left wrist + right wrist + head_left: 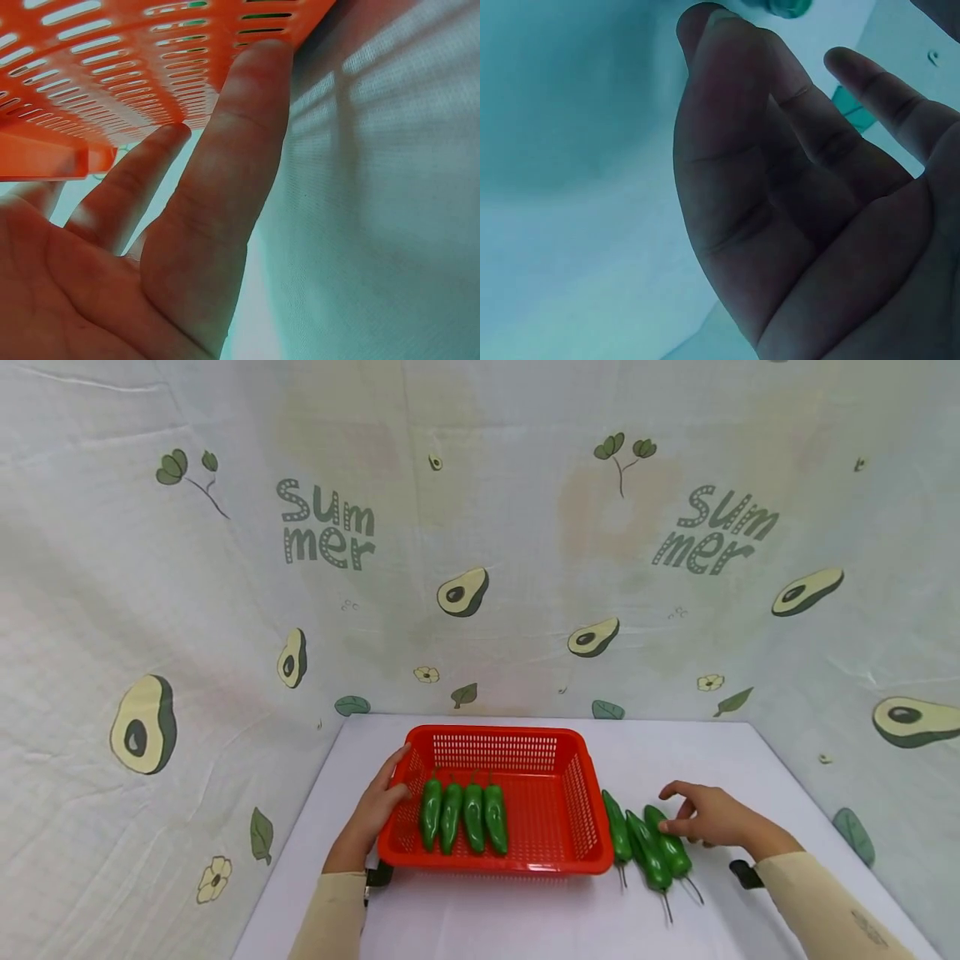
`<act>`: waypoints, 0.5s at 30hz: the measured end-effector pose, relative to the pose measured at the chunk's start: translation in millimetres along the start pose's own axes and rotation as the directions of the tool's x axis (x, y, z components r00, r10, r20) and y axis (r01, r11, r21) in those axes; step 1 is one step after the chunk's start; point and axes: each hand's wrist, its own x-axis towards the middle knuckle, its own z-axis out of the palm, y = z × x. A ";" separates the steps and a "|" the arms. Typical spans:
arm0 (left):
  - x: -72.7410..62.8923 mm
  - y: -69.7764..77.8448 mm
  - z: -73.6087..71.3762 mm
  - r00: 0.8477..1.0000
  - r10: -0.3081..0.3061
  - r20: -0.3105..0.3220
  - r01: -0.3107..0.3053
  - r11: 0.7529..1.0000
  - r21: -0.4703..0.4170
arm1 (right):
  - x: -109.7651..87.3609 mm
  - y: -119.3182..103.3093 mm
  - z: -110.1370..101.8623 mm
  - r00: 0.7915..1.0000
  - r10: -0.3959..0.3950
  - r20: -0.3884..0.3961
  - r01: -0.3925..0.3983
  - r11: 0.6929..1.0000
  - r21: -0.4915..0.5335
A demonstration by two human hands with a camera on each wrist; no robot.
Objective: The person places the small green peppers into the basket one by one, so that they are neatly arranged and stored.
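A red plastic basket (pixel 536 867) with perforated walls sits on the white table, holding several green peppers (pixel 473 817) in a row at its left side. My left hand (pixel 372 810) rests against the basket's left rim; in the left wrist view its fairly straight fingers (pixel 214 165) touch the slotted wall. To the basket's right lie three loose green peppers (pixel 649 852), stems toward me. Over the rightmost green pepper (pixel 670 843) hovers my right hand (pixel 708 816), thumb and index finger apart, the thumb overlapping it. Whether it touches is unclear.
A white tabletop (pixel 480 914) surrounds the basket. Cloth with avocado and "summer" prints (pixel 525 527) hangs at the back and both sides. Dark wrist devices (pixel 746 874) show at both sleeves.
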 end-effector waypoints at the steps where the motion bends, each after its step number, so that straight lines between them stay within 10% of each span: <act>1: -0.3 -0.2 0.0 1.000 0.000 0.000 0.000 1.000 0.001 | -1.2 1.9 2.6 1.000 0.006 0.002 -0.006 1.000 0.005; 15: -2.5 1.9 0.5 1.000 0.018 0.001 -0.019 1.000 0.003 | -6.2 7.6 24.6 0.999 0.031 -0.012 -0.030 0.997 0.074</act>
